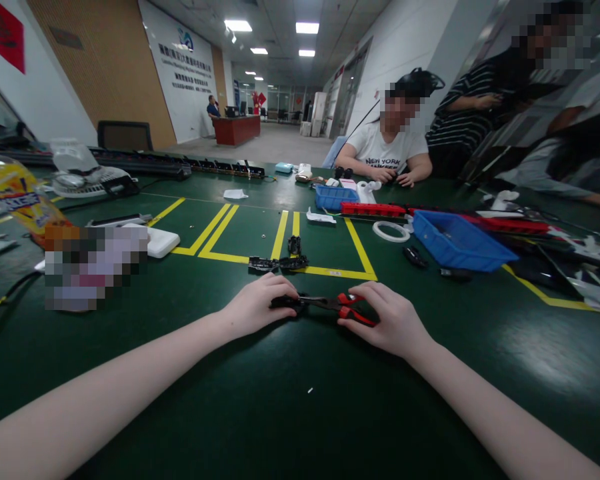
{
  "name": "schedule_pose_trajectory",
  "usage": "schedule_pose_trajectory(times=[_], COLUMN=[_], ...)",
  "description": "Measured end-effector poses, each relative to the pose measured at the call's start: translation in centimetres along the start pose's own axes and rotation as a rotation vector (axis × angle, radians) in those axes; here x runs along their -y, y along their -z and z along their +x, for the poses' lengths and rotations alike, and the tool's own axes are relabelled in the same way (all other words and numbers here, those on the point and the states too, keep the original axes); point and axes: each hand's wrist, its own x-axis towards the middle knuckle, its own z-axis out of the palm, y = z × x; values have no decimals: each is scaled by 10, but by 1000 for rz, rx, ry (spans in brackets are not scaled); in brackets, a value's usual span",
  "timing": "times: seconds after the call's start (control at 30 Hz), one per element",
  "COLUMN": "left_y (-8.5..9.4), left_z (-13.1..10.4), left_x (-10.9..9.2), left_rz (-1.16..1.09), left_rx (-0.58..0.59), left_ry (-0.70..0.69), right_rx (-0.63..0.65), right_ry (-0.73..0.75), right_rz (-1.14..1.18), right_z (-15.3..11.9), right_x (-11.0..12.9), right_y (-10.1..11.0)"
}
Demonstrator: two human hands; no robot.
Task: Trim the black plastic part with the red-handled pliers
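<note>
bare left forearm on my feed, stretched in from eight o'clock, my left hand pinching toward three, right forearm in from four, my right hand curled toward nine, hands apart

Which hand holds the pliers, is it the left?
No, the right hand grips the pliers by their red handles.

1. Pliers: red and black handles (the nose is dark grey).
2. Table under the pliers: dark green, striped with yellow tape.
3. Tray right of the pliers: plain blue.
</note>
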Motion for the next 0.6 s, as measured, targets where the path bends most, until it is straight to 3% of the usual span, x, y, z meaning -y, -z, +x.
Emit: schedule_pose_trajectory(times=[0.6], left_y=[8], left_z=[-1], left_x=[-13], left_rz=[-65], left_rx=[55], left_ry=[10], right_rx=[0], right_ry=[17], right_rz=[-79], right_z=[1], right_x=[4], right_y=[2])
